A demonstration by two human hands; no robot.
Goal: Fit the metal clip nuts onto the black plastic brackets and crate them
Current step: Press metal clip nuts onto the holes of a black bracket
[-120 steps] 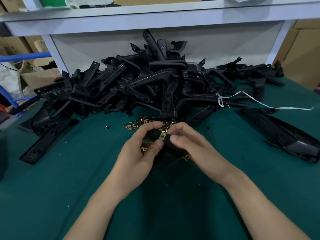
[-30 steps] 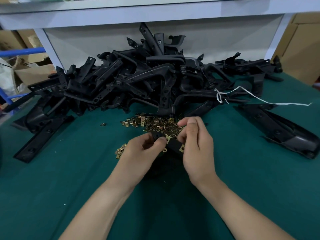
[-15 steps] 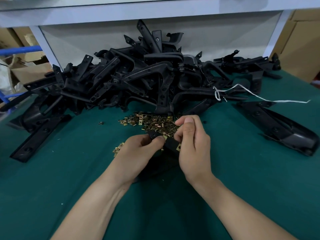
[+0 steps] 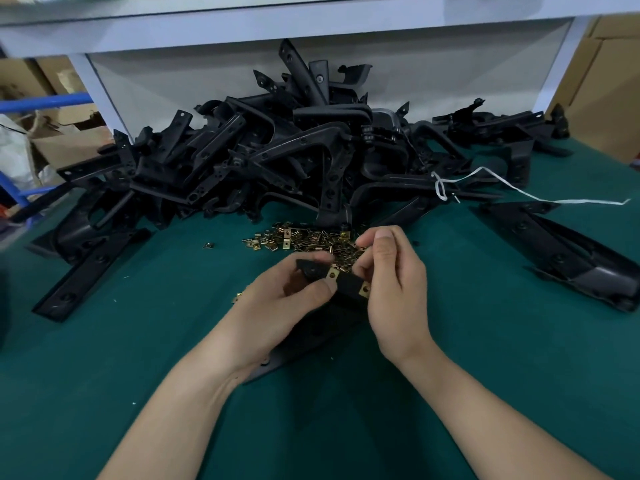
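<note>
The black plastic bracket point(image 4: 313, 271) is being held just above the green surface point(image 4: 138, 358), two brass clip nuts point(image 4: 332, 274) already sitting on its edge. The left hand point(image 4: 277, 306) is gripping its left end with fingers curled round. The right hand point(image 4: 391, 282) is curling thumb against forefinger; whether it is grasping anything cannot be told. Loose clip nuts point(image 4: 304, 239) are lying just beyond, before the bracket heap point(image 4: 277, 150).

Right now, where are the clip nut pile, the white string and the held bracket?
clip nut pile point(image 4: 304, 239): head view, middle of heap.
white string point(image 4: 440, 191): head view, its knot.
held bracket point(image 4: 348, 283): head view, black face between two clips.
</note>
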